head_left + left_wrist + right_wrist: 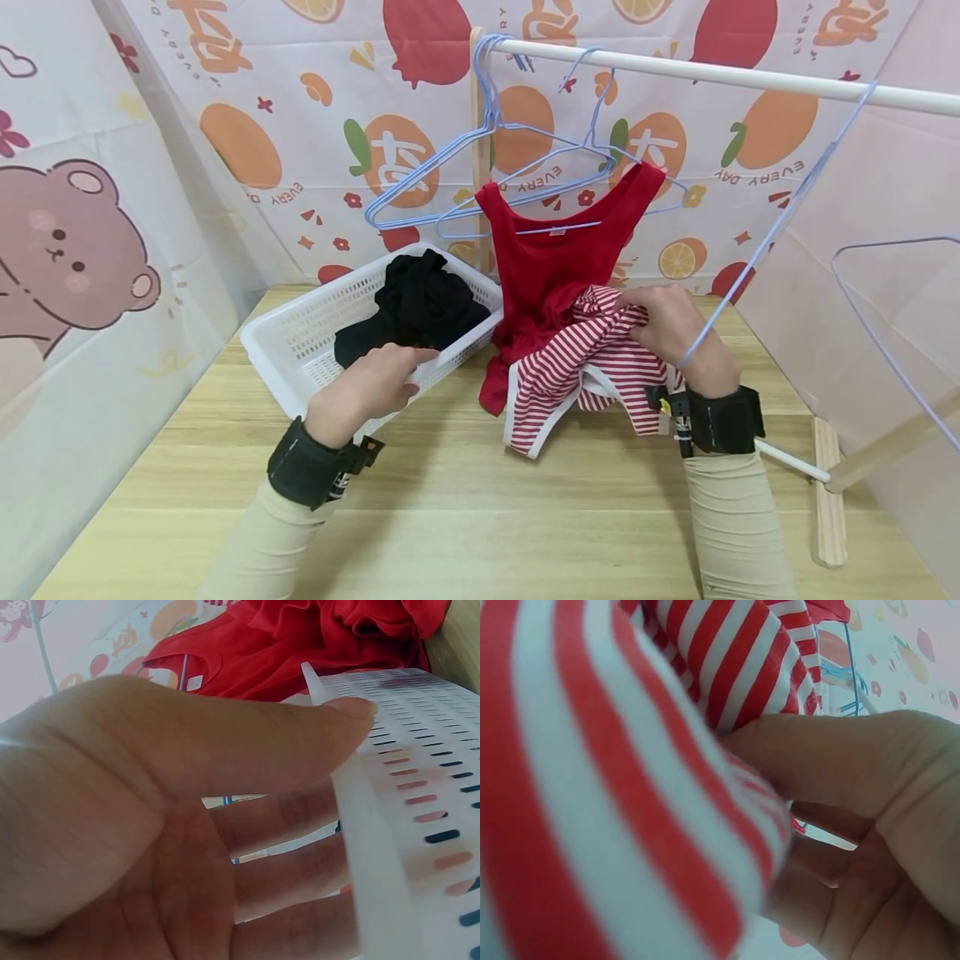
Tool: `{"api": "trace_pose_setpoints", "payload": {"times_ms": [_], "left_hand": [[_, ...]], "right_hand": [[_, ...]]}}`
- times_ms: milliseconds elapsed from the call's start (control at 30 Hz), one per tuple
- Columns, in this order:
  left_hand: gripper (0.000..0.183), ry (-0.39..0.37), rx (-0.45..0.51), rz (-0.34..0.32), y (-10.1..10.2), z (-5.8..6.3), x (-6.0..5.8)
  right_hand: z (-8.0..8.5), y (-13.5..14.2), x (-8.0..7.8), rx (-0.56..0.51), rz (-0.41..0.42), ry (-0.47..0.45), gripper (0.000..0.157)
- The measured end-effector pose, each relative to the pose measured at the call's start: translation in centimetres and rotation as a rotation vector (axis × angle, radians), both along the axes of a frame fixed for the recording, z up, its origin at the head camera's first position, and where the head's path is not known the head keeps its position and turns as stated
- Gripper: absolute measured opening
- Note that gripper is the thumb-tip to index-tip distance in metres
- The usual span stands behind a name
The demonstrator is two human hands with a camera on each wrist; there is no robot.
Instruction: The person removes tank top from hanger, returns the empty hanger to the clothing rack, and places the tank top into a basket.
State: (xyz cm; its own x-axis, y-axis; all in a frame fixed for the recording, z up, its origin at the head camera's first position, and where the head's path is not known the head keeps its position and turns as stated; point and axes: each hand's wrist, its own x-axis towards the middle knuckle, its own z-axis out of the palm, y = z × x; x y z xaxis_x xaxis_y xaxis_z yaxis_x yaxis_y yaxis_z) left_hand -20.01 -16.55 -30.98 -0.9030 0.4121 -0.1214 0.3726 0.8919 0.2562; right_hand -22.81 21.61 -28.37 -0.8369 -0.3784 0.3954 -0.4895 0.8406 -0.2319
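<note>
Bright light casts soft shadows on the table (pixel 480 533); right wrist view's striped cloth (pixel 592 795) blurs.

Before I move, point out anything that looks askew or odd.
The red tank top looks askew: its lower part is bunched up rather than hanging straight, and the striped garment in the right hand is crumpled in front of it. Nothing looks spilled.

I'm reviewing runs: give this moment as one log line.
left hand: grips white basket | right hand: pinches striped garment | red top: on blue hanger
</note>
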Motion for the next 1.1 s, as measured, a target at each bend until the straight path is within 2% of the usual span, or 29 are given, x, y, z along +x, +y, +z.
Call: {"api": "trace_pose_setpoints", "payload": {"times_ms": [433, 667, 1100], "left_hand": [[0.053, 0.002, -0.002, -0.004, 0.1, 0.1, 0.0], [0.053, 0.003, -0.003, 0.000, 0.0, 0.0, 0.0], [0.053, 0.005, 0.008, -0.001, 0.0, 0.0, 0.2]], "right_hand": [[0.1, -0.5, 0.3, -0.069, 0.020, 0.032, 0.032], [0.3, -1.0, 0.6, -0.056, 0.032, 0.067, 0.030], [0.5, -1.0, 1.0, -0.070, 0.041, 0.069, 0.031]]}}
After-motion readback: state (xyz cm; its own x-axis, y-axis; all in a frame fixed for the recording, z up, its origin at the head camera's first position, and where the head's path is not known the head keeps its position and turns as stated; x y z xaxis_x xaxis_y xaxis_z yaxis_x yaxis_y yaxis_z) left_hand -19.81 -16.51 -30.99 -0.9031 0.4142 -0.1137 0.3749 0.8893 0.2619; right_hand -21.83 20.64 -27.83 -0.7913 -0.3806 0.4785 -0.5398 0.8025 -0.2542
